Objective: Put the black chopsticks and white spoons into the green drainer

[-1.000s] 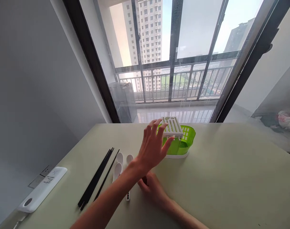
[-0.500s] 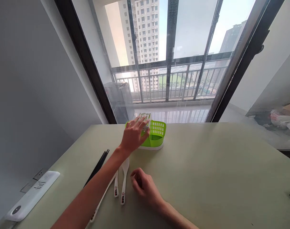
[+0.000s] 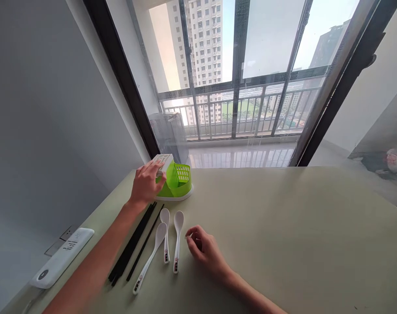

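Observation:
At the table's far left edge, my left hand (image 3: 148, 183) is closed over the white, patterned top part of a green plastic cutlery holder (image 3: 181, 189). The holder stands upright on a white base, its open basket side with slots facing right. My right hand (image 3: 206, 250) rests on the table with fingers loosely curled and nothing visible in them. Just left of it lie three white spoons, the nearest being the right spoon (image 3: 178, 240). Beside the spoons is a single black chopstick (image 3: 146, 242), then a bunch of black chopsticks (image 3: 132, 244) partly beside my left forearm.
A white power strip (image 3: 64, 257) lies along the table's left edge, by the grey wall. The pale green table (image 3: 283, 226) extends to the right. Behind its far edge is a glass window (image 3: 211, 117) with dark frames and a balcony railing beyond.
My left hand has moved the green cutlery holder leftward across the far end of the table. The spoons and chopsticks are now more fully uncovered. My right hand stays curled in about the same place.

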Demonstrator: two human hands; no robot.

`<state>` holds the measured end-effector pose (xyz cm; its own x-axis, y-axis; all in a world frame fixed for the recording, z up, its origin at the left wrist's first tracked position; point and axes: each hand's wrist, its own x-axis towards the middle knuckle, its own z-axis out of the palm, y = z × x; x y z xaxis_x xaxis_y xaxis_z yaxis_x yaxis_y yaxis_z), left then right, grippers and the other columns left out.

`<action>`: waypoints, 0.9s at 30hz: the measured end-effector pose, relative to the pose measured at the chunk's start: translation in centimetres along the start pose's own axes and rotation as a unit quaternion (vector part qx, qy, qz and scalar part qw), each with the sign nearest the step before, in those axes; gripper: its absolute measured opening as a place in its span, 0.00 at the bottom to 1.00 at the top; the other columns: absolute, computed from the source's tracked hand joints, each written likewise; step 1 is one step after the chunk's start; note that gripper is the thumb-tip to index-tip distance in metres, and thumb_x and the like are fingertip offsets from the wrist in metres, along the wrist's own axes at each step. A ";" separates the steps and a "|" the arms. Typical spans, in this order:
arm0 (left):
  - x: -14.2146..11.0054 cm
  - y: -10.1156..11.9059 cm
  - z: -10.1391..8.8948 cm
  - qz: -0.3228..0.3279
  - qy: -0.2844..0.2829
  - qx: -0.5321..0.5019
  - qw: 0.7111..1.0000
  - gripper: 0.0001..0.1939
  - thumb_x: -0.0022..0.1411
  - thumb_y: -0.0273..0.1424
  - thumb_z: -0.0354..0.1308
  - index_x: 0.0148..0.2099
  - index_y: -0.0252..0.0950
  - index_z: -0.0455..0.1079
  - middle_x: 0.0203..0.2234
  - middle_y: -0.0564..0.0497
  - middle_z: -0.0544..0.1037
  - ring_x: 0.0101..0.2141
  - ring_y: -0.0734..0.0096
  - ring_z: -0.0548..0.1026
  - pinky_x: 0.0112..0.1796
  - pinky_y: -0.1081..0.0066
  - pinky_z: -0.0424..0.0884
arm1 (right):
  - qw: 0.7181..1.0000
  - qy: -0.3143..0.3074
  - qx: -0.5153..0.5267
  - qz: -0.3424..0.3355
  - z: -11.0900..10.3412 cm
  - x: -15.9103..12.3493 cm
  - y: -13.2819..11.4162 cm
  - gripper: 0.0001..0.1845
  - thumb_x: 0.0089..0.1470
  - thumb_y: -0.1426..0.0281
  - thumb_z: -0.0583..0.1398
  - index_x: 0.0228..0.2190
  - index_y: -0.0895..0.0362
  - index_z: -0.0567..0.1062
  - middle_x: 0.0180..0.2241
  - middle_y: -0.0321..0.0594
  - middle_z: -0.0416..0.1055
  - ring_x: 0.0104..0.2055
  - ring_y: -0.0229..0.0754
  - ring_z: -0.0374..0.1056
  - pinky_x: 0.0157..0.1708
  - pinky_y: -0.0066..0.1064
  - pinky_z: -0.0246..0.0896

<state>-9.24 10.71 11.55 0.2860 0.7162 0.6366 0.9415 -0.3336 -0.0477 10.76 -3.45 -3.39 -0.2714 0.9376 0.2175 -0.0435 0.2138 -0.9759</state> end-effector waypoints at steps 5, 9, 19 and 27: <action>-2.9 7.2 -0.1 0.024 0.023 -0.106 0.994 0.21 0.72 0.36 0.51 0.63 0.37 0.65 0.67 0.41 0.65 0.71 0.53 0.53 0.67 0.48 0.53 | 0.993 -0.006 0.107 0.044 -1.4 0.1 -0.1 0.20 0.63 0.51 0.57 0.36 0.55 0.68 0.23 0.26 0.58 0.20 0.31 0.53 0.19 0.24 0.47; -7.2 16.0 1.4 -0.001 -0.064 -0.296 0.953 0.17 0.73 0.35 0.52 0.61 0.40 0.66 0.63 0.44 0.70 0.68 0.58 0.59 0.65 0.49 0.58 | 0.989 0.010 0.136 0.051 -4.8 0.1 -0.1 0.25 0.60 0.45 0.58 0.35 0.55 0.68 0.23 0.27 0.61 0.19 0.31 0.53 0.20 0.25 0.52; -9.5 24.9 6.2 -0.221 -0.178 -0.628 0.724 0.17 0.71 0.43 0.52 0.51 0.37 0.71 0.44 0.45 0.83 0.44 0.63 0.81 0.49 0.63 0.75 | 0.994 0.073 0.071 0.046 -11.9 -1.3 0.2 0.29 0.61 0.44 0.57 0.26 0.57 0.71 0.23 0.35 0.65 0.26 0.38 0.60 0.28 0.30 0.59; -9.9 24.7 6.1 -0.268 -0.202 -0.665 0.668 0.13 0.67 0.42 0.54 0.44 0.37 0.70 0.39 0.46 0.84 0.39 0.63 0.81 0.41 0.68 0.76 | 0.993 0.096 0.037 0.057 -11.1 -1.5 0.5 0.30 0.59 0.42 0.57 0.23 0.56 0.69 0.26 0.39 0.66 0.29 0.41 0.62 0.28 0.29 0.60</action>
<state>12.25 -0.90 -0.66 0.2495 0.9682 0.0164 0.0151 -0.0208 0.9997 21.84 -1.65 -4.05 -0.0910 0.9911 0.0976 -0.0963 0.0888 -0.9914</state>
